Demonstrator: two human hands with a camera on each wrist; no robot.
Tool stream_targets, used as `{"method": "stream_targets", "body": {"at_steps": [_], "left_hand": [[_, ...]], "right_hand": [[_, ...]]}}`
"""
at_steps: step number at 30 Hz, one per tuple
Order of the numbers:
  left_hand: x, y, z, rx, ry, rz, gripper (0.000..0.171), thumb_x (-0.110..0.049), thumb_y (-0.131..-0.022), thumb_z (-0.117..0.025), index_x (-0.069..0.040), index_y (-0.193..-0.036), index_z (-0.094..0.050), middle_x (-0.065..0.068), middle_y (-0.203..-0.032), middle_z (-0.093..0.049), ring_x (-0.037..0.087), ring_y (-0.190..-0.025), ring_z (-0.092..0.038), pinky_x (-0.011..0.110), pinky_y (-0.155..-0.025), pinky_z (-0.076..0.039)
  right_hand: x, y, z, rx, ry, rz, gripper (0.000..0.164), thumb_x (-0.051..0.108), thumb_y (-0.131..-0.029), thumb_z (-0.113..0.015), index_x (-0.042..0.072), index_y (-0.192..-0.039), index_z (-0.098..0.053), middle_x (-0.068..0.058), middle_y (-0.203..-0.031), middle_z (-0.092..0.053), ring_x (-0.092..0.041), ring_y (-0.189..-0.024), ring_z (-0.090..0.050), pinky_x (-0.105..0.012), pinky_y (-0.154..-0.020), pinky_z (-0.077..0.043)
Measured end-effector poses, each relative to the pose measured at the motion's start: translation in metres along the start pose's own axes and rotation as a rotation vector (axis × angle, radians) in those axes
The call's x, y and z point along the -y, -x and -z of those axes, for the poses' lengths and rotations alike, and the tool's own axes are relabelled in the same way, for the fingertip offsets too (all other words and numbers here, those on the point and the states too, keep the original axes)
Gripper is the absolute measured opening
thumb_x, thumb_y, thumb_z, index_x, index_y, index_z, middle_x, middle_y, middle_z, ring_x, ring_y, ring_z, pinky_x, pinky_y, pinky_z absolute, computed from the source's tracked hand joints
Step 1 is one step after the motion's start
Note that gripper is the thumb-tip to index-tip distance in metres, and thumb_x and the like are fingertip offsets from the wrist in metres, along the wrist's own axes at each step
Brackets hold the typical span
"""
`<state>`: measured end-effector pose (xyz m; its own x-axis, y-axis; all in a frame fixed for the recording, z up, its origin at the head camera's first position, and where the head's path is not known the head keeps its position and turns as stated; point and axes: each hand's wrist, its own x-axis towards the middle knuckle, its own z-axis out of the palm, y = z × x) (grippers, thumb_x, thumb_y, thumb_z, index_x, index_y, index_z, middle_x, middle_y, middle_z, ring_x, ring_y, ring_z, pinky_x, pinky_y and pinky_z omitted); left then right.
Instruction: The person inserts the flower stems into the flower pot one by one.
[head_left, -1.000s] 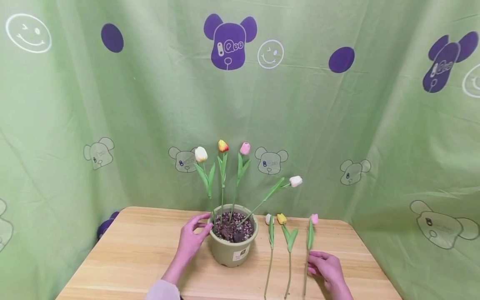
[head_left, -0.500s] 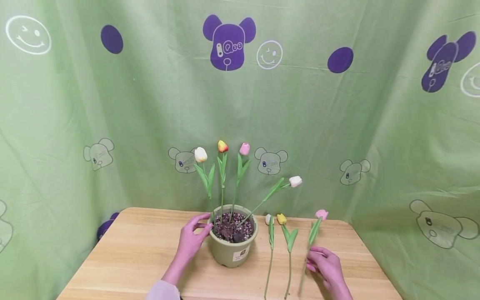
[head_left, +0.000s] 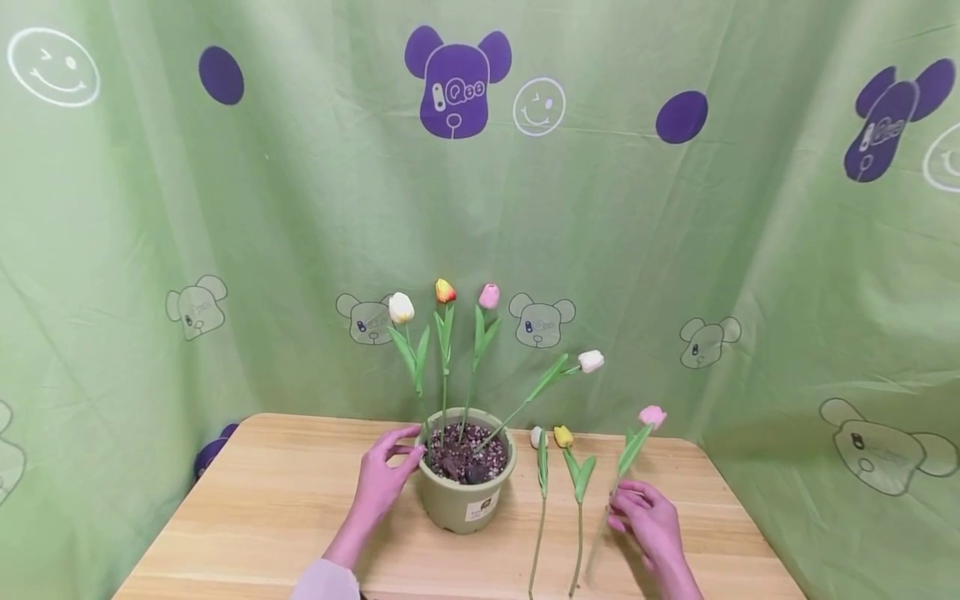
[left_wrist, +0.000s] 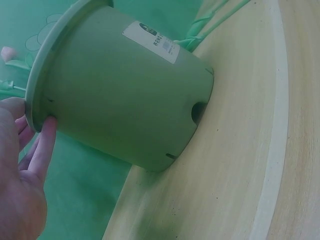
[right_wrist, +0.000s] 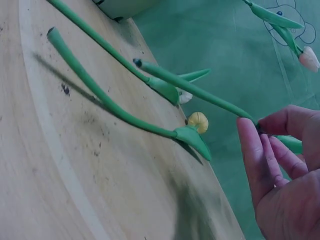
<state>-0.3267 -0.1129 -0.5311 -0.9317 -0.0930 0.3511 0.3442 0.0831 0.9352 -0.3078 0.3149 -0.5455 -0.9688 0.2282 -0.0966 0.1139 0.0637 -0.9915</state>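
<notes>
A green flower pot (head_left: 442,502) filled with dark soil stands on the table, with several artificial tulips planted in it. My left hand (head_left: 384,477) grips the pot's rim at its left side; in the left wrist view a fingertip presses the wall (left_wrist: 115,95) just under the rim. To the right, my right hand (head_left: 651,523) pinches the stem of a pink tulip (head_left: 652,418) between thumb and fingers. Its stem (right_wrist: 197,92) hangs tilted, the cut end raised above the tabletop in the right wrist view.
Between pot and right hand lie a white tulip (head_left: 542,475) and a yellow tulip (head_left: 579,483) on the wooden table (head_left: 285,500). One planted pale tulip (head_left: 591,362) leans far out to the right. A green curtain (head_left: 337,208) surrounds the table behind and beside.
My right hand has lifted the pink tulip off the table and moved slightly up; its blossom has swung to the right. The left hand and the pot stay as they were.
</notes>
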Motion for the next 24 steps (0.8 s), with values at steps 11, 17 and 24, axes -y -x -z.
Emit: {"method": "stream_targets", "body": {"at_steps": [11, 17, 24], "left_hand": [[-0.002, 0.0, -0.001, -0.011, -0.017, -0.036, 0.042, -0.013, -0.093, -0.077, -0.004, -0.133, -0.066, 0.019, -0.138, -0.063, 0.024, -0.103, -0.071, 0.025, -0.081, -0.067], [-0.002, 0.0, 0.0, -0.004, -0.025, -0.031, 0.043, -0.013, -0.094, -0.076, -0.002, -0.133, -0.065, 0.019, -0.139, -0.063, 0.023, -0.103, -0.071, 0.025, -0.081, -0.067], [-0.003, 0.0, 0.0, -0.005, -0.008, 0.022, 0.042, -0.014, -0.093, -0.078, -0.007, -0.133, -0.067, 0.013, -0.139, -0.064, 0.02, -0.104, -0.07, 0.025, -0.082, -0.067]], "right_hand": [[0.017, 0.004, -0.015, -0.005, -0.021, 0.062, 0.052, 0.0, -0.096, -0.067, -0.005, -0.144, -0.047, 0.002, -0.103, -0.074, -0.014, -0.092, -0.072, -0.028, -0.083, -0.068], [0.032, 0.01, -0.03, -0.002, -0.076, 0.106, 0.046, -0.003, -0.096, -0.066, -0.004, -0.139, -0.049, -0.002, -0.105, -0.071, -0.018, -0.092, -0.072, -0.033, -0.085, -0.068], [0.053, 0.019, -0.049, 0.007, -0.117, 0.17, 0.041, -0.006, -0.094, -0.066, -0.004, -0.132, -0.052, 0.0, -0.1, -0.069, -0.015, -0.087, -0.072, -0.036, -0.082, -0.069]]}}
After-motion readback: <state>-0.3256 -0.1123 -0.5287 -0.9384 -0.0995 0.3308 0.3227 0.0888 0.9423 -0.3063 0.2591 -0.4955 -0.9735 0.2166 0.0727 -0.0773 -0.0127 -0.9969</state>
